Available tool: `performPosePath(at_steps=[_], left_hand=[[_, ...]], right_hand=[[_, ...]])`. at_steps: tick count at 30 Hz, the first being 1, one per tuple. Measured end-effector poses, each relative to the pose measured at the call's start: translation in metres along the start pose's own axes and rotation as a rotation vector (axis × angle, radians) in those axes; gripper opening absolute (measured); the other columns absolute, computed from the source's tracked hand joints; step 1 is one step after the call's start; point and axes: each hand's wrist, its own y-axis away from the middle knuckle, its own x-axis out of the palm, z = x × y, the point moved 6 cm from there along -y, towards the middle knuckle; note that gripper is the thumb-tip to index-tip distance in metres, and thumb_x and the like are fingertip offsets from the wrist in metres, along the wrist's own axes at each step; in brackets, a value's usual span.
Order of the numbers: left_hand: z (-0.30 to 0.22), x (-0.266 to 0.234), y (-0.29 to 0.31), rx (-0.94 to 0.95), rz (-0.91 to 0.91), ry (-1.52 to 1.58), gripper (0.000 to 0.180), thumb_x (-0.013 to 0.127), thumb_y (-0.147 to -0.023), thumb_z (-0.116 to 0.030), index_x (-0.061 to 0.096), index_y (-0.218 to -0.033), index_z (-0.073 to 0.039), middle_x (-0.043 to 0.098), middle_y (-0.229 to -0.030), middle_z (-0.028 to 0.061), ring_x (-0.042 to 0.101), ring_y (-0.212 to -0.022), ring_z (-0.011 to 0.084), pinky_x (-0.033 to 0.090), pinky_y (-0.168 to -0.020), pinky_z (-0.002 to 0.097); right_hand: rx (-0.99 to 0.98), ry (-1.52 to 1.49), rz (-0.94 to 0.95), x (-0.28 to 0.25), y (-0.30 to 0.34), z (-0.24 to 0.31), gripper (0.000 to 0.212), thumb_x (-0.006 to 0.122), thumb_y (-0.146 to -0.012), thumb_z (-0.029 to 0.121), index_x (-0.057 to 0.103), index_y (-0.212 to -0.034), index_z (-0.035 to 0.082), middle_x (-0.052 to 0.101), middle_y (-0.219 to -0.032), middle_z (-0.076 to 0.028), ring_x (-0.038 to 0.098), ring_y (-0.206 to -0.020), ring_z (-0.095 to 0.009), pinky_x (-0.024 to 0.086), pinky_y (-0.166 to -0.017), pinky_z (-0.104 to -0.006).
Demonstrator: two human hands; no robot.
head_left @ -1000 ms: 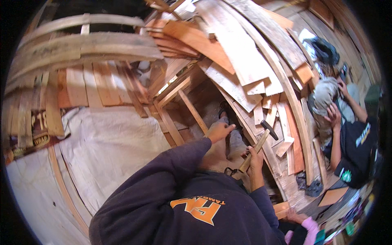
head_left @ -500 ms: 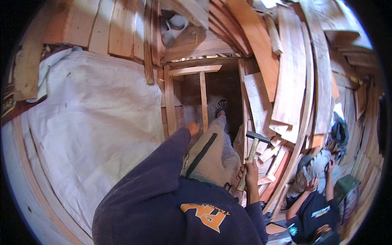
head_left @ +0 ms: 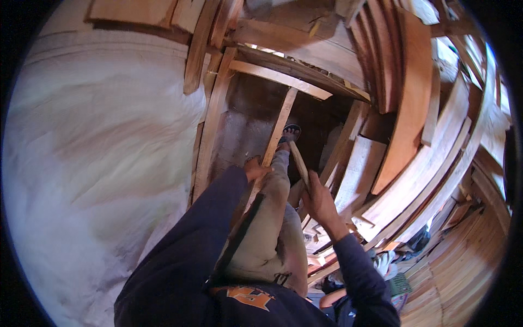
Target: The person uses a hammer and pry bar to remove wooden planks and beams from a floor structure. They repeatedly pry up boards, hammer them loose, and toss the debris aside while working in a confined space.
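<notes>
Pale timber makes up the upright slat (head_left: 279, 131) at the middle of a wooden frame, and everything else is placed from it. The left hand (head_left: 255, 169) is laid against the slat's lower left edge, fingers curled on the wood; whether it is truly clasped cannot be told. Just right of the slat, a wooden handle (head_left: 298, 163) is gripped at its lower end by the closed right hand (head_left: 318, 203), the handle slanting up toward a sandalled foot (head_left: 290, 134) beside the slat. A white sheet (head_left: 103, 163) is spread well left of the slat.
</notes>
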Motion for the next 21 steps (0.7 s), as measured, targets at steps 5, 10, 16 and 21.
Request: performPosePath(at_steps=[5, 10, 16, 21], left_hand=[[0.069, 0.055, -0.03, 0.103, -0.098, 0.157, 0.095, 0.08, -0.064, -0.051, 0.042, -0.135, -0.001, 0.048, -0.133, 0.023, 0.049, -0.122, 0.0354, 0.04, -0.1, 0.0381], [0.044, 0.039, -0.005, 0.166, -0.025, 0.478, 0.089, 0.075, -0.068, -0.054, 0.042, -0.135, -0.004, 0.05, -0.132, 0.0203, 0.049, -0.121, 0.0356, 0.041, -0.099, 0.0397], [0.095, 0.062, -0.013, -0.004, -0.376, 0.044, 0.08, 0.07, -0.072, -0.056, 0.049, -0.129, -0.004, 0.054, -0.126, 0.0214, 0.053, -0.114, 0.0391, 0.043, -0.095, 0.0451], [0.067, 0.053, 0.009, 0.139, -0.379, 0.185, 0.077, 0.072, -0.071, -0.051, 0.049, -0.126, -0.003, 0.057, -0.12, 0.0242, 0.053, -0.113, 0.0414, 0.043, -0.093, 0.0473]], right_hand=[[-0.397, 0.547, 0.448, 0.056, -0.096, 0.015, 0.054, 0.055, -0.083, 0.01, 0.037, -0.134, 0.002, 0.063, -0.087, -0.017, 0.065, -0.068, -0.037, 0.055, -0.062, -0.0428], [-0.84, 0.978, 0.686, 0.081, -0.15, -0.007, 0.042, 0.049, -0.087, 0.01, 0.044, -0.128, 0.003, 0.063, -0.087, -0.014, 0.064, -0.075, -0.032, 0.054, -0.063, -0.0388], [-0.603, 1.371, 0.32, 0.006, -0.239, 0.001, 0.035, 0.051, -0.09, 0.017, 0.047, -0.118, -0.003, 0.063, -0.083, -0.01, 0.064, -0.075, -0.02, 0.053, -0.061, -0.0353], [-0.664, 0.912, 0.809, 0.068, -0.165, 0.033, 0.022, 0.048, -0.091, 0.02, 0.056, -0.099, 0.001, 0.065, -0.078, -0.022, 0.067, -0.073, -0.034, 0.055, -0.059, -0.0426]])
